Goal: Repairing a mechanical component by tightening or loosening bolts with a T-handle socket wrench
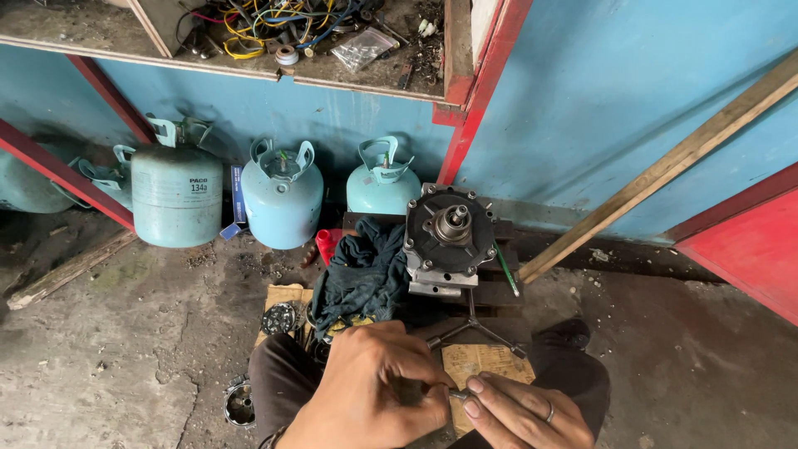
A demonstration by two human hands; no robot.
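Head view showed both hands low in frame, over the person's lap, w/ the left hand [366,391] curled into a loose fist and the right hand [519,411] meeting it from the right. Between them sat a small metal part [457,394], prob. a short pin or bolt; too small to tell which. The right thumb and forefinger pinched its right end; the left fingers closed on its left end. Its long axis ran approx. left-right, across the body. A ring showed on one right finger. The compressor [449,241] stood further out from the hands, ahead and a little to the right, on dark wooden blocks [499,291] near the blue wall [632,100]. Its round black front plate faced up toward the camera, shaft stub at centre, so the shaft axis pointed roughly at the viewer, not sideways. The right hand lay nearer to it than the left, but both were well apart from it. A three-arm socket wrench [474,328] lay between the compressor and the hands, just beyond the fingertips. A dark teal rag [362,278] lay touching the compressor's left side. A green-handled tool [505,270] lay along its right side. Pale blue refrigerant cylinders [283,195] stood along the wall to the left.
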